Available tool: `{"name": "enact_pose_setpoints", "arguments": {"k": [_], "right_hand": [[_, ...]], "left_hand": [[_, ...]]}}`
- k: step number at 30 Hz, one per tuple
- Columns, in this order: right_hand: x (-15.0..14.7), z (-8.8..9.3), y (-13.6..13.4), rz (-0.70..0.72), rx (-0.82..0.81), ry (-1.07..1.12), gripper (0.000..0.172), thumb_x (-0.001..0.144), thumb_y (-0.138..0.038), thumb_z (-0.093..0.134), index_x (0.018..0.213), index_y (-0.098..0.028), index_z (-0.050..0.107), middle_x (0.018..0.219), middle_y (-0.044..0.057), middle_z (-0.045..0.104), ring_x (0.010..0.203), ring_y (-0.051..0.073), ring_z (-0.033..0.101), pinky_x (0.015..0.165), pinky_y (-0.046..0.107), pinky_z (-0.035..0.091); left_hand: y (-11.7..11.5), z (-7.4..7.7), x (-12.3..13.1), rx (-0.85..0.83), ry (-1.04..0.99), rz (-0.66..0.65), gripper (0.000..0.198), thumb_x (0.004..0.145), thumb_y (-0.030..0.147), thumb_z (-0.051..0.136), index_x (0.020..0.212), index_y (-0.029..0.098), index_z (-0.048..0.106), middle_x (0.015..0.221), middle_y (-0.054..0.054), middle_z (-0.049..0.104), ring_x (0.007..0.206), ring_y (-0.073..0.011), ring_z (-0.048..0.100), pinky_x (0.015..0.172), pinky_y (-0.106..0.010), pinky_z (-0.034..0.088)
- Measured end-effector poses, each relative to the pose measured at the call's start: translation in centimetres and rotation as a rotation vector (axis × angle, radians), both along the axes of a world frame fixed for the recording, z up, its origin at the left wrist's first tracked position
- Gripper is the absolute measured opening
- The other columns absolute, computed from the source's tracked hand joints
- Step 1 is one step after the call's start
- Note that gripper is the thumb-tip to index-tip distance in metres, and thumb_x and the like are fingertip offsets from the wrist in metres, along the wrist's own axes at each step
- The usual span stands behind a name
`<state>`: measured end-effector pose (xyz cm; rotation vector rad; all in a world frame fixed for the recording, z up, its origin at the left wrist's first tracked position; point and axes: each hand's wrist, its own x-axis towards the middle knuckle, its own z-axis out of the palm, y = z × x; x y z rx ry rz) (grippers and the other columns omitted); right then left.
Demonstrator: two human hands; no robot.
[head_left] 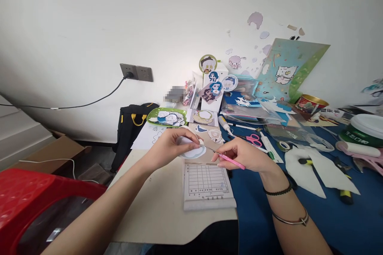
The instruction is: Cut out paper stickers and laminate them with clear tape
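My left hand [176, 143] pinches a piece of white cut paper [201, 142] between thumb and fingers. Below those fingers lies a rounded white paper cutout [194, 153] with a pale blue edge; whether it is part of the held piece I cannot tell. In my right hand [243, 153] are pink-handled scissors [231, 161], seen nearly edge-on. Their thin metal tip points left and reaches the paper at my left fingertips. Under both hands is a beige sheet [212, 157], with a printed form pad [208, 185] nearer to me.
A green tray [151, 118] holds paper cutouts. To the right are other pink scissors [254, 140], a glue tube [271, 147], white sheets [308, 171] and a green tub [360, 130]. Plastic packets [248, 113] stack at the back. A red chair [36, 199] stands left.
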<state>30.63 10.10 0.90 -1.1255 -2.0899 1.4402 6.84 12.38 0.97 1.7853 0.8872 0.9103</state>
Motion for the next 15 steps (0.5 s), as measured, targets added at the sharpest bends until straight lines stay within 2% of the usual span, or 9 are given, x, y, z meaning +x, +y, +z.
{"name": "enact_pose_setpoints", "arguments": {"k": [15], "right_hand": [[0.02, -0.27, -0.01, -0.032, 0.007, -0.014, 0.027, 0.071, -0.037, 0.073, 0.085, -0.014, 0.073, 0.060, 0.001, 0.057, 0.050, 0.008, 0.041, 0.046, 0.021, 0.034]], "left_hand": [[0.13, -0.36, 0.06, -0.006, 0.079, 0.007, 0.015, 0.074, 0.033, 0.070, 0.071, 0.019, 0.069, 0.083, -0.007, 0.071, 0.080, -0.0219, 0.066, 0.069, -0.029, 0.049]]}}
